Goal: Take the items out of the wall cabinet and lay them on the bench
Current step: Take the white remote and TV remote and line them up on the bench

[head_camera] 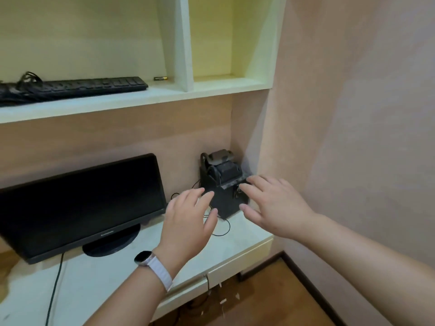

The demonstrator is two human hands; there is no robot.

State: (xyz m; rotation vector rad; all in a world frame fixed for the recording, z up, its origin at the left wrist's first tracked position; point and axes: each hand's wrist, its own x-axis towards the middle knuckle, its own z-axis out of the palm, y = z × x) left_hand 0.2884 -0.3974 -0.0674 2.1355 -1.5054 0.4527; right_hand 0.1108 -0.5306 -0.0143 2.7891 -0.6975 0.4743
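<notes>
A black box-shaped device (223, 182) with a grey part on top stands at the back right corner of the white bench (113, 274). My left hand (188, 220), with a white watch on the wrist, hovers open just left of the device. My right hand (273, 203) is open at its right side, fingertips at or very near its top edge. In the wall cabinet (183, 55) above, a black keyboard (77, 87) with bundled cable lies on the left shelf, and a small battery (160, 78) lies beside it. The right compartment holds nothing visible.
A black monitor (77, 203) on a round stand occupies the bench's left half, its cable trailing forward. Thin black wires (221, 227) lie on the bench by the device. The pink wall (353, 114) closes in on the right. Wooden floor with paper scraps lies below.
</notes>
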